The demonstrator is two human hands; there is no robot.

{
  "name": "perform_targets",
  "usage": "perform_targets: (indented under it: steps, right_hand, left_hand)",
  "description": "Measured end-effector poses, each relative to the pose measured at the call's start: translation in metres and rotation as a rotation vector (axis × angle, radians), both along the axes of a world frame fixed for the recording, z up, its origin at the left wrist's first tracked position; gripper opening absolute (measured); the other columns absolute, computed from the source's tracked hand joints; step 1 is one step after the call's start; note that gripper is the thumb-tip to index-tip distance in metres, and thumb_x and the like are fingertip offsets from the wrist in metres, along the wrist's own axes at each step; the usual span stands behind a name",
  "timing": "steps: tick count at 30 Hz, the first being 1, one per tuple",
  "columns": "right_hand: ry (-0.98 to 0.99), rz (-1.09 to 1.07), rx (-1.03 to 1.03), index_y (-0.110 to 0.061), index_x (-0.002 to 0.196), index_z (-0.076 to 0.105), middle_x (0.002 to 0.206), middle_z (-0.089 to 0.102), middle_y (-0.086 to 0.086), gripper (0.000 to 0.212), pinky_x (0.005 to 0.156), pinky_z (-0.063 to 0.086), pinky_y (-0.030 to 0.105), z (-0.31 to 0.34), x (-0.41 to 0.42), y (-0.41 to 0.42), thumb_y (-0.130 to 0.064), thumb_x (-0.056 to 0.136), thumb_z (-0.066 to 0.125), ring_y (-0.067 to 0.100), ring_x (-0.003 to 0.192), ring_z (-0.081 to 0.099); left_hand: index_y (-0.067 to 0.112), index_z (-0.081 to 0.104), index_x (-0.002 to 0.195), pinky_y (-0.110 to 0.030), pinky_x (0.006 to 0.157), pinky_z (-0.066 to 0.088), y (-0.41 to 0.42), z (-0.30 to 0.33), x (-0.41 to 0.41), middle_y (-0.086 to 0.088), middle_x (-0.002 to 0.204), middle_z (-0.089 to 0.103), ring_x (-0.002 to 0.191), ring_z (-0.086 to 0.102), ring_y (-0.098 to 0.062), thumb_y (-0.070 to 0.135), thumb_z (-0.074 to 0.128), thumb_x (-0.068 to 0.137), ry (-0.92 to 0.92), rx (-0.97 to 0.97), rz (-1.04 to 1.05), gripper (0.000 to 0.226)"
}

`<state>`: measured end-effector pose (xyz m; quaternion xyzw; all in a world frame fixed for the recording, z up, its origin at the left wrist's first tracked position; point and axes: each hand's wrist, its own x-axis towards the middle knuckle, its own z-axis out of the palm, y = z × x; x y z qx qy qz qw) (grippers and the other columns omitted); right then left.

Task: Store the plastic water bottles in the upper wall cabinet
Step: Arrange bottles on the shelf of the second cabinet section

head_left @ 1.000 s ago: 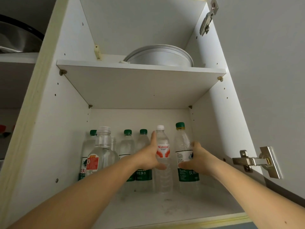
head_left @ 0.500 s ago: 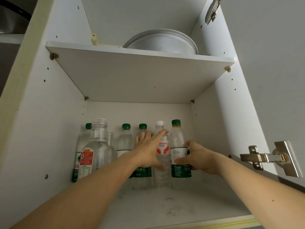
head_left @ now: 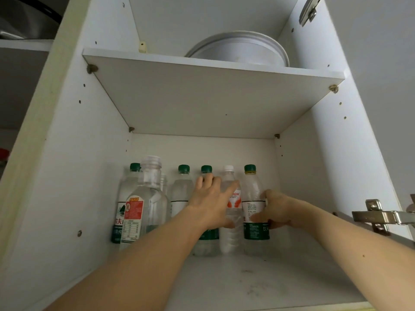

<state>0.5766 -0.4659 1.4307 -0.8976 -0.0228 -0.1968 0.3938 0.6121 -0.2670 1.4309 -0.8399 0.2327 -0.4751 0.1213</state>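
Several clear plastic water bottles stand in a row at the back of the white wall cabinet's lower shelf (head_left: pixel 258 286). My right hand (head_left: pixel 275 212) grips the rightmost green-capped bottle (head_left: pixel 252 194) at its label. My left hand (head_left: pixel 212 198) lies with straight fingers spread against the white-capped bottle with a red label (head_left: pixel 230 182) and the green-capped bottle (head_left: pixel 206 169) to its left. A larger uncapped bottle with a red label (head_left: pixel 146 203) stands nearer the front at the left.
A white round lidded pot (head_left: pixel 242 50) sits on the upper shelf (head_left: pixel 202 90). Metal door hinges stick out at the right wall (head_left: pixel 379 217) and the top right (head_left: pixel 308 10). The shelf's front part holds nothing.
My left hand let go of the white-capped bottle and spread flat against the bottles. The bottles in both hands moved back into the row. The camera tilted slightly.
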Motion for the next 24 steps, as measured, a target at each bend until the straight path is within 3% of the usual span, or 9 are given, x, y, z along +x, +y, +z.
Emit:
perform_targets:
  steps: [7, 14, 18, 21, 24]
  right_hand:
    - [-0.091, -0.118, -0.167, -0.011, 0.126, 0.051, 0.121, 0.064, 0.011, 0.05, 0.091, 0.06, 0.044, -0.006, 0.008, 0.009, -0.019, 0.086, 0.08, 0.028, 0.109, 0.065]
    - [-0.118, -0.085, -0.14, -0.016, 0.128, 0.045, 0.117, 0.063, 0.007, 0.058, 0.085, 0.061, 0.041, -0.011, 0.007, 0.003, -0.023, 0.084, 0.082, 0.025, 0.106, 0.064]
    - [-0.214, -0.117, -0.136, -0.014, 0.129, 0.046, 0.114, 0.062, 0.006, 0.061, 0.08, 0.056, 0.034, -0.011, 0.002, 0.005, -0.028, 0.083, 0.083, 0.022, 0.1, 0.064]
    - [-0.344, -0.191, -0.184, -0.012, 0.135, 0.046, 0.129, 0.056, 0.014, 0.055, 0.084, 0.055, 0.034, -0.006, -0.014, 0.015, -0.024, 0.09, 0.075, 0.026, 0.102, 0.062]
    - [-0.444, -0.193, -0.367, -0.011, 0.141, 0.048, 0.142, 0.05, 0.013, 0.052, 0.092, 0.05, 0.033, 0.001, -0.039, 0.038, -0.025, 0.095, 0.069, 0.026, 0.11, 0.059]
  left_hand:
    - [0.028, 0.005, 0.16, -0.055, 0.118, 0.015, -0.005, -0.006, -0.002, -0.018, 0.159, 0.026, 0.147, 0.017, -0.039, 0.077, 0.065, 0.077, -0.045, 0.001, 0.065, 0.114]
    - [0.025, 0.011, 0.16, -0.052, 0.119, 0.017, -0.004, -0.011, -0.013, -0.016, 0.156, 0.031, 0.146, 0.021, -0.037, 0.072, 0.065, 0.081, -0.028, -0.003, 0.024, 0.107]
    - [0.023, 0.032, 0.153, -0.047, 0.116, 0.026, 0.003, -0.006, -0.038, -0.009, 0.149, 0.042, 0.14, 0.034, -0.03, 0.063, 0.058, 0.091, 0.004, -0.071, -0.117, 0.078]
    - [0.018, 0.047, 0.143, -0.042, 0.112, 0.036, 0.015, 0.005, -0.07, -0.005, 0.14, 0.049, 0.131, 0.043, -0.024, 0.047, 0.054, 0.098, -0.111, -0.153, -0.255, 0.054]
    - [0.013, 0.06, 0.128, -0.04, 0.102, 0.046, 0.038, 0.014, -0.11, -0.005, 0.128, 0.053, 0.119, 0.049, -0.022, 0.028, 0.06, 0.095, -0.263, -0.201, -0.384, 0.036]
